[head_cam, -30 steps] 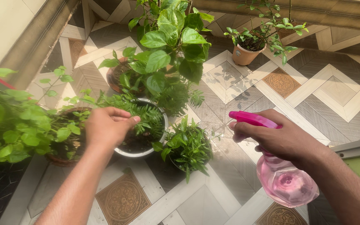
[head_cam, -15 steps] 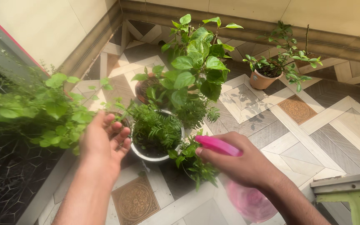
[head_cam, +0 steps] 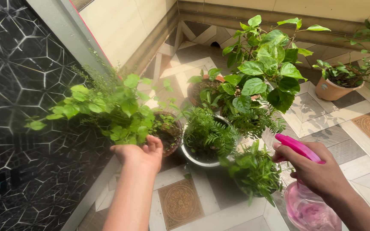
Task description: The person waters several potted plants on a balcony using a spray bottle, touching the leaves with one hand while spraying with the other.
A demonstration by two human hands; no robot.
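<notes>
In the head view, the left hand sits at lower centre-left, palm up and fingers loosely spread, reaching under the drooping foliage of a leafy green plant that spreads across the left-centre of the frame. The fingertips touch its lowest leaves; nothing is gripped. Just right of that hand stands the plant's brown pot, soil visible inside.

At the lower right, the right hand is wrapped around the neck of a pink spray bottle, the forefinger lying along its magenta trigger head, whose nozzle points left toward the plants. The translucent bottle body hangs below the hand at the bottom edge.

Between the two hands, a white pot with a feathery fern-like plant stands in the centre, and a small bushy dark-green plant sits just beside the nozzle. Behind them rises a tall broad-leaved plant. A terracotta pot holds another plant at the upper right. All stand on a patterned tiled floor; a dark geometric-patterned panel fills the left side.
</notes>
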